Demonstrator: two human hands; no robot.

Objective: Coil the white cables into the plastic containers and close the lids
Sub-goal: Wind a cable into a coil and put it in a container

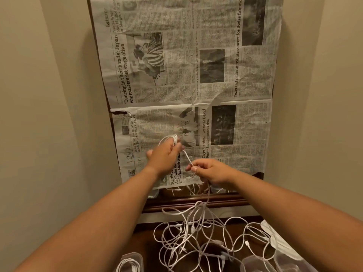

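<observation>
My left hand (165, 157) is raised in front of the newspaper and grips a small coil of white cable (169, 138) looped above its fingers. A short stretch of that cable runs down to my right hand (211, 170), which pinches it between fingertips. From the right hand the cable drops to a tangled heap of white cables (198, 240) on the dark wooden surface below. A clear plastic container (130, 262) with a coiled cable inside sits at the bottom left; another clear container (253, 263) stands at the bottom right under loose loops.
Newspaper sheets (196, 75) cover a mirror in a dark wooden frame (196, 201) straight ahead. Beige walls close in on both sides. A white sheet (275, 238) lies at the right edge of the surface.
</observation>
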